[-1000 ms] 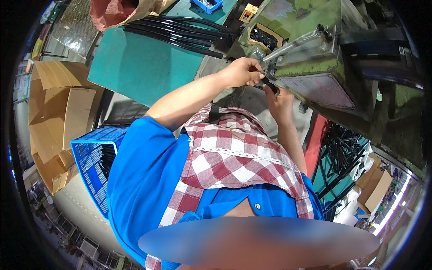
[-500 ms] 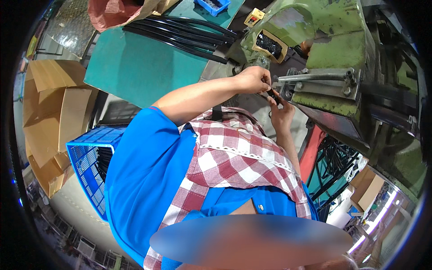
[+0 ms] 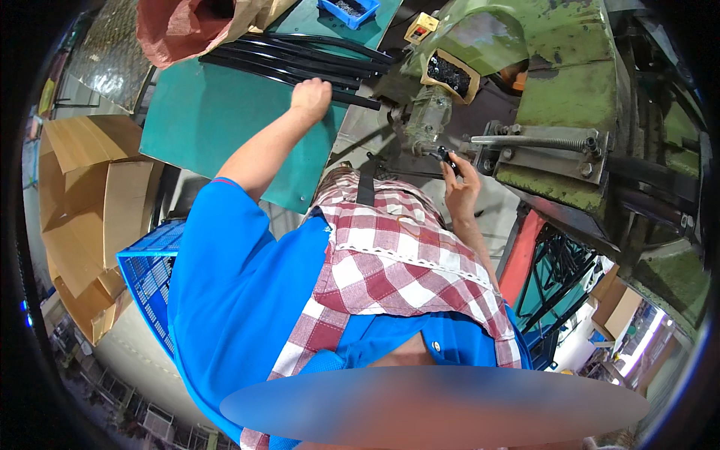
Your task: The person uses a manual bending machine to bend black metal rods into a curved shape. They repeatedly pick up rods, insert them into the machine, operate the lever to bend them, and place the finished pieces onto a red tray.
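Note:
My left hand (image 3: 311, 99) is over the teal table, its fingers curled round the nearest of several long glossy black tubes (image 3: 356, 100). The fingertips are partly hidden from above. Beside the green machine, my right hand (image 3: 462, 186) pinches a small dark piece (image 3: 448, 156) with a shiny end between thumb and fingers. This piece sits close to the machine's metal head (image 3: 429, 124), and I cannot tell whether they touch.
A carton of small black parts (image 3: 450, 73) rests on the machine. A spring-wrapped metal rod (image 3: 532, 140) juts out right of my right hand. A blue tray (image 3: 349, 10) and a reddish sack (image 3: 184, 30) lie at the back; a blue crate (image 3: 146, 281) stands left.
My left hand has left my right hand and moved left and away to the black tubes. My right hand stays near the machine, still holding the small dark piece.

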Available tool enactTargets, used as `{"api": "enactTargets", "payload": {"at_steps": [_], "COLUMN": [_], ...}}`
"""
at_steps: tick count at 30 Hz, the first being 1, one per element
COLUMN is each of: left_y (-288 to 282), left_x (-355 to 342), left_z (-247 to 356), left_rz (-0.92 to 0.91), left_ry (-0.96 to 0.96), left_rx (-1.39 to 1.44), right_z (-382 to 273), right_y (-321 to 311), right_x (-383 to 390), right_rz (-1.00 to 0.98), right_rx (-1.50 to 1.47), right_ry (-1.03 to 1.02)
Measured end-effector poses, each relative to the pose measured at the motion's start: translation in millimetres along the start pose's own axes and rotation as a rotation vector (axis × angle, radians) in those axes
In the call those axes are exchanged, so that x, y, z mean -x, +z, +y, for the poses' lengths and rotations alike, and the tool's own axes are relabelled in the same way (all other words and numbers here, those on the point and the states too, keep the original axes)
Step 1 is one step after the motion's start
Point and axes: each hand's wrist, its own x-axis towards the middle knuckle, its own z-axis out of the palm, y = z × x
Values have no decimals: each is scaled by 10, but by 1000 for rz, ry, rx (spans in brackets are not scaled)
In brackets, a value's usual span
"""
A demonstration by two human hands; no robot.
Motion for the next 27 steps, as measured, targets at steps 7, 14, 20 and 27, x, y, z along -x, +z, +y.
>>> {"api": "enactTargets", "payload": {"at_steps": [7,14,20,27], "left_y": [-243,-797,-936,-1025], "left_x": [237,589,690,543], "left_z": [188,491,842,789], "left_rz": [64,131,-12,-238], "left_ry": [230,387,484,473], "left_rx": [-48,224,462,672], "right_z": [-19,-253,-596,-544], "right_y": [-133,-213,-112,-361], "right_x": [-103,-53,-42,-57], "right_rz": [5,-50,-295,-239], "right_rx": [402,379,387,387], "right_ry": [-108,-166,-403,-329]}}
